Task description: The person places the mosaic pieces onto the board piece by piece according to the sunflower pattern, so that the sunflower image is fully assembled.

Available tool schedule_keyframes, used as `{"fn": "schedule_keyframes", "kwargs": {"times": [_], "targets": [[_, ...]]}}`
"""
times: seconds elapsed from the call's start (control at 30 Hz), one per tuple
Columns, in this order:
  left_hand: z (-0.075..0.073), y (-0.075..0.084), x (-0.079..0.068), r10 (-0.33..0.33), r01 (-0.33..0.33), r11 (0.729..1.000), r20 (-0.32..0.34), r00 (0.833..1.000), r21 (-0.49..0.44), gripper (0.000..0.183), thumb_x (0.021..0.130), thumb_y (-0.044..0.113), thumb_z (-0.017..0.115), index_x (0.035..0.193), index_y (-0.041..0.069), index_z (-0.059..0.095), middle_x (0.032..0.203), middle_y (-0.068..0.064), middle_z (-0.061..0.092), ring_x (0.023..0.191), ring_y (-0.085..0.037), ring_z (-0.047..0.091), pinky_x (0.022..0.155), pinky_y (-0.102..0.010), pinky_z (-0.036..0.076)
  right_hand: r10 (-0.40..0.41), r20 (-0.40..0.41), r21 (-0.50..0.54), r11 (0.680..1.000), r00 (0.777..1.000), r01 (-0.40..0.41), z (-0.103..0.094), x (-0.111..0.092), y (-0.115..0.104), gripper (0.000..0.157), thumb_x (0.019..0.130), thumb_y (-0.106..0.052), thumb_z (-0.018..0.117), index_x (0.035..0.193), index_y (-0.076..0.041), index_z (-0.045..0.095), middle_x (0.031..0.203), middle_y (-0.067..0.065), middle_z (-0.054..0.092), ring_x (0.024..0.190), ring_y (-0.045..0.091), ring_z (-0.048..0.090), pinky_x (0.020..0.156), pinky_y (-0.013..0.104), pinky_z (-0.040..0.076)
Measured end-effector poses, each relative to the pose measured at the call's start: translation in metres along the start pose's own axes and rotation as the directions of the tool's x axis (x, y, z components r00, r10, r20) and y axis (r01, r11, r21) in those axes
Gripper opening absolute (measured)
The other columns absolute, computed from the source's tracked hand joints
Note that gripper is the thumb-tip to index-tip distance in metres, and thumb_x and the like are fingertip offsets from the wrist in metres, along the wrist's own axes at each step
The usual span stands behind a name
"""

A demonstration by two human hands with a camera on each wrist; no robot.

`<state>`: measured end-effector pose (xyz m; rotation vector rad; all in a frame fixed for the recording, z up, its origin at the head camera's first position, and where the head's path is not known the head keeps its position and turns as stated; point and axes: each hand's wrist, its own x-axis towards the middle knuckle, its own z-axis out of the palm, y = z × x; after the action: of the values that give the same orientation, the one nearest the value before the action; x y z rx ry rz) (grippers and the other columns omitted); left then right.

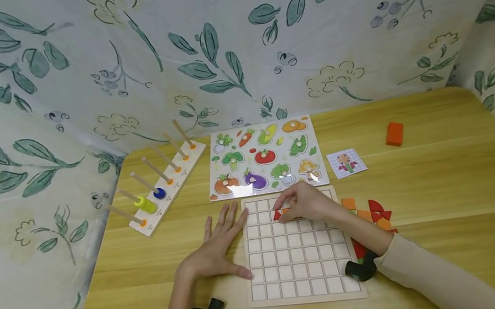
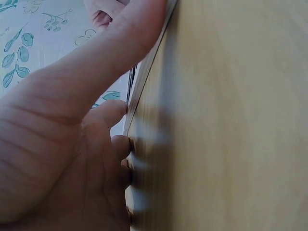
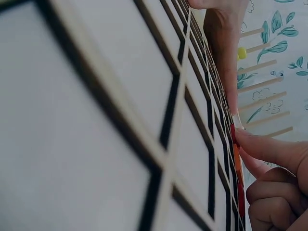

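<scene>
I see the right grip (image 1: 307, 204) pinching with thumb and finger a small red piece (image 1: 277, 216) on the grid board (image 1: 292, 273) beneath it, while the left grip (image 1: 214, 253), fingers spread, touches this board's side, and coloured pieces (image 1: 376, 216) lie right of the right grip.

The right hand (image 1: 306, 202) covers part of the board (image 1: 297, 256), which blurs up close in the right wrist view. Right of the board, the forearm (image 1: 368, 228) partly hides some pieces (image 1: 384, 223).
</scene>
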<state>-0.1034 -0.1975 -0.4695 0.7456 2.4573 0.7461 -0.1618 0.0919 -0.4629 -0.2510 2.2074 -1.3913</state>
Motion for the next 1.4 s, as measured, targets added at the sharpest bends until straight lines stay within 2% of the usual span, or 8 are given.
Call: {"fn": "schedule_keyframes", "kwargs": {"times": [0.1, 0.27, 0.47, 0.83, 1.2, 1.4], "targets": [[0.0002, 0.0, 0.0003, 0.001, -0.001, 1.0, 0.003, 1.0, 0.002, 0.136, 0.072, 0.051, 0.091, 0.168, 0.019, 0.001, 0.173, -0.01, -0.022, 0.159, -0.036, -0.025, 0.122, -0.069, -0.021, 0.011, 0.001, -0.007, 1.0, 1.0, -0.011, -0.0005, 0.0006, 0.0013, 0.023, 0.08, -0.014, 0.089, 0.101, -0.011, 0.081, 0.053, -0.006, 0.038, 0.051, 0.01, 0.033, 0.049, 0.022, 0.027], [0.001, -0.0012, 0.0011, 0.003, -0.003, 1.0, 0.0, 1.0, 0.005, 0.136, 0.072, 0.05, 0.091, 0.168, 0.019, 0.001, 0.173, -0.01, -0.022, 0.159, -0.037, -0.024, 0.121, -0.07, -0.02, -0.014, 0.02, -0.01, 1.0, 1.0, 0.014, -0.0036, 0.0003, 0.0034, 0.02, 0.086, -0.016, 0.084, 0.106, -0.012, 0.082, 0.056, -0.005, 0.045, 0.055, 0.01, 0.038, 0.052, 0.022, 0.03], [0.0012, -0.0022, 0.0018, 0.004, -0.004, 1.0, -0.003, 1.0, 0.014, 0.136, 0.072, 0.051, 0.091, 0.168, 0.019, 0.0, 0.173, -0.01, -0.022, 0.159, -0.037, -0.024, 0.121, -0.07, -0.02, -0.028, 0.056, 0.016, 0.999, 0.998, 0.028, -0.004, 0.0009, 0.0033, 0.02, 0.086, -0.011, 0.082, 0.106, -0.011, 0.082, 0.054, -0.006, 0.039, 0.054, 0.011, 0.035, 0.053, 0.022, 0.028], [0.0026, -0.0045, 0.0019, 0.003, -0.003, 1.0, -0.012, 1.0, 0.017, 0.137, 0.071, 0.053, 0.091, 0.168, 0.02, 0.001, 0.173, -0.01, -0.021, 0.159, -0.037, -0.024, 0.122, -0.07, -0.02, -0.02, 0.002, -0.029, 0.999, 1.0, 0.02, -0.0002, 0.0021, 0.0031, 0.016, 0.084, -0.012, 0.085, 0.1, -0.011, 0.082, 0.054, -0.005, 0.042, 0.052, 0.011, 0.038, 0.05, 0.022, 0.028], [0.0021, -0.0036, 0.0022, 0.006, -0.006, 1.0, -0.011, 1.0, 0.021, 0.136, 0.071, 0.052, 0.091, 0.168, 0.02, 0.001, 0.173, -0.01, -0.021, 0.159, -0.037, -0.024, 0.122, -0.07, -0.02, -0.024, -0.011, -0.031, 0.999, 1.0, 0.024, 0.0001, -0.0001, 0.0013, 0.016, 0.084, -0.011, 0.084, 0.1, -0.01, 0.082, 0.054, -0.004, 0.043, 0.052, 0.012, 0.038, 0.051, 0.023, 0.028], [0.0022, -0.0039, 0.0022, 0.009, -0.008, 1.0, -0.01, 1.0, 0.024, 0.136, 0.071, 0.052, 0.091, 0.168, 0.019, 0.001, 0.173, -0.01, -0.021, 0.159, -0.037, -0.024, 0.121, -0.071, -0.019, -0.024, -0.007, -0.026, 0.999, 1.0, 0.024, -0.0037, -0.0031, 0.0026, 0.017, 0.087, -0.017, 0.083, 0.104, -0.012, 0.082, 0.055, -0.005, 0.043, 0.055, 0.012, 0.037, 0.053, 0.024, 0.029]]}}
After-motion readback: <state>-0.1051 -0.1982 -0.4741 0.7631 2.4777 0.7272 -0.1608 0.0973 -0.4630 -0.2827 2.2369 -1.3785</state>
